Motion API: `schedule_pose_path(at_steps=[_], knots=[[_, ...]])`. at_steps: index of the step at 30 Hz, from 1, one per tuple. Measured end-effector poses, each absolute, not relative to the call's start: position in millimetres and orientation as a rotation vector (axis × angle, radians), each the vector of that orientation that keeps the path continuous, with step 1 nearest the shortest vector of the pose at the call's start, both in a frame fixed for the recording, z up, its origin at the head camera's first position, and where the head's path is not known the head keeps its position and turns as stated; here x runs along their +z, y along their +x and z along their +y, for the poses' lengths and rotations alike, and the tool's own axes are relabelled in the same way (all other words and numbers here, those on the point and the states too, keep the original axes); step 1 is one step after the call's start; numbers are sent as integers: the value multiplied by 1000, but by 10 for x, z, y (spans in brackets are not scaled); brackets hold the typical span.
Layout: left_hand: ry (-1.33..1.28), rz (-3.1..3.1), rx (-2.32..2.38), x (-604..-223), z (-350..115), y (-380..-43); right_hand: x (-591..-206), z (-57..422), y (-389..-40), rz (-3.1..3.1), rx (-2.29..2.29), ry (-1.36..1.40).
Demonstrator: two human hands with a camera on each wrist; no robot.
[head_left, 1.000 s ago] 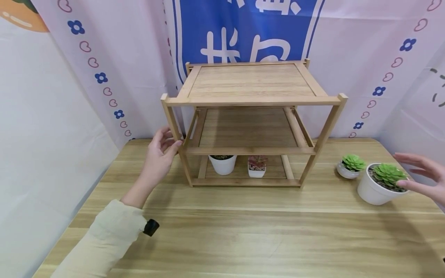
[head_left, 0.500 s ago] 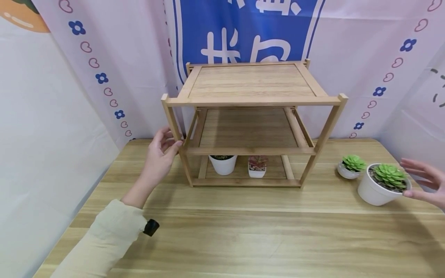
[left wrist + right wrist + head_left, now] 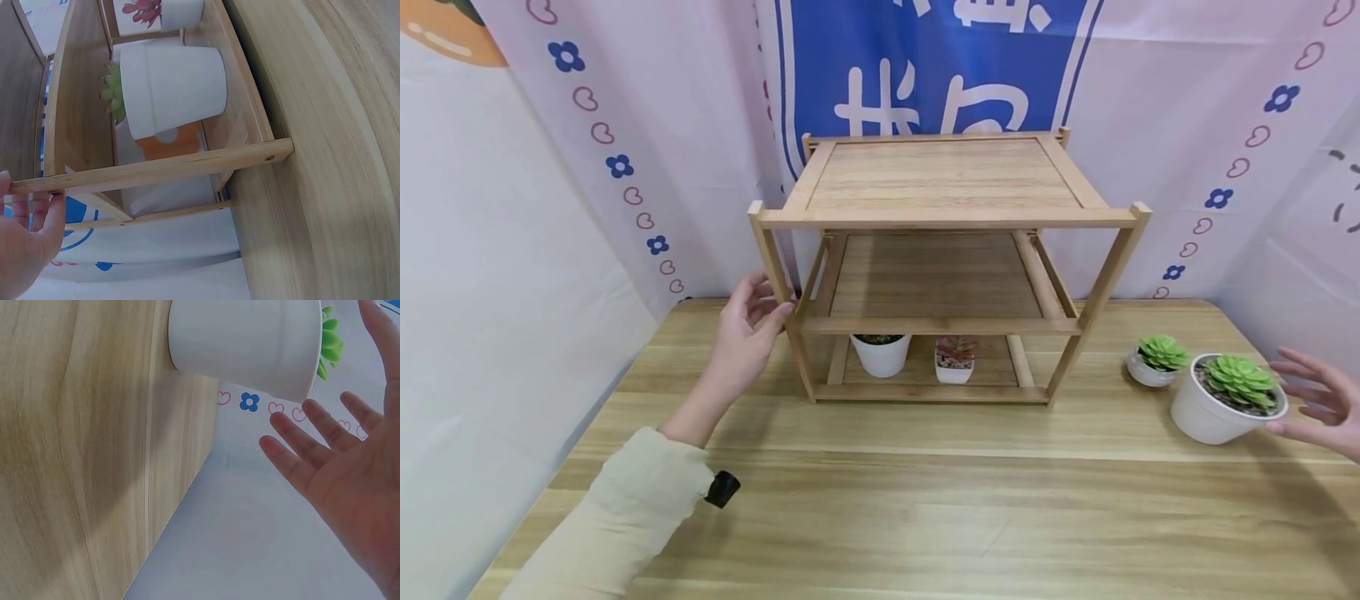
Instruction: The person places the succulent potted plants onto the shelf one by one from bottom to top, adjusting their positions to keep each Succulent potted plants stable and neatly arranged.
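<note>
A three-tier wooden shelf rack (image 3: 955, 175) stands on the table. My left hand (image 3: 741, 337) pinches its front left post (image 3: 169, 169) between thumb and fingers, at about middle-tier height. At the right of the table is a large white pot with a green succulent (image 3: 1206, 412). Beside that pot is my right hand (image 3: 1322, 404), fingers spread and holding nothing; whether a fingertip touches the rim I cannot tell. A smaller potted green succulent (image 3: 1152, 371) sits just left of the large pot, and it is outside the right wrist view.
On the rack's bottom tier stand a white pot (image 3: 882, 357), its plant mostly hidden from the head view by the middle tier, and a small white pot with a red succulent (image 3: 955, 362). A printed curtain (image 3: 715, 125) hangs behind the wooden table (image 3: 925, 508).
My right hand has shifted slightly right and down, from above the large pot's edge to beside it. The left hand keeps its grip on the post, and the rack and pots stay put.
</note>
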State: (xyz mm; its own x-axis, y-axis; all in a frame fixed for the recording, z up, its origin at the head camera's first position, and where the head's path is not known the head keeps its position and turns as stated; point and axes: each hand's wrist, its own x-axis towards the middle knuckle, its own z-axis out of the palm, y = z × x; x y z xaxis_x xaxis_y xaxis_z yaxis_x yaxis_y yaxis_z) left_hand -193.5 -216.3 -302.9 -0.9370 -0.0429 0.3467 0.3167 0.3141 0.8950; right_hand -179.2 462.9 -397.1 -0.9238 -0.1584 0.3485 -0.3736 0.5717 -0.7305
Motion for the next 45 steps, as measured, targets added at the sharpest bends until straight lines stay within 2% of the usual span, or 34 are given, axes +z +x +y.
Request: schedule_pose_path(at_steps=[14, 24, 30, 41, 45], knots=[[-256, -2289, -1659, -3013, -2162, -1929, -4084, 4649, -1881, -2554, 1351, 434], [-253, -2290, -1659, -3019, -2165, -1935, -4141, 4585, -1906, -2528, 1566, 512], [-239, -2293, -1662, -3045, -2175, -1946, -4172, 4552, -1923, -2617, 1490, 508], [-276, -2283, -1645, -3060, -2187, -1951, -4187, 4498, -1926, -2829, 1411, 243], [-271, -2291, -1637, -3056, -2186, -1954, -4191, 4489, -1942, -2817, 1440, 241]])
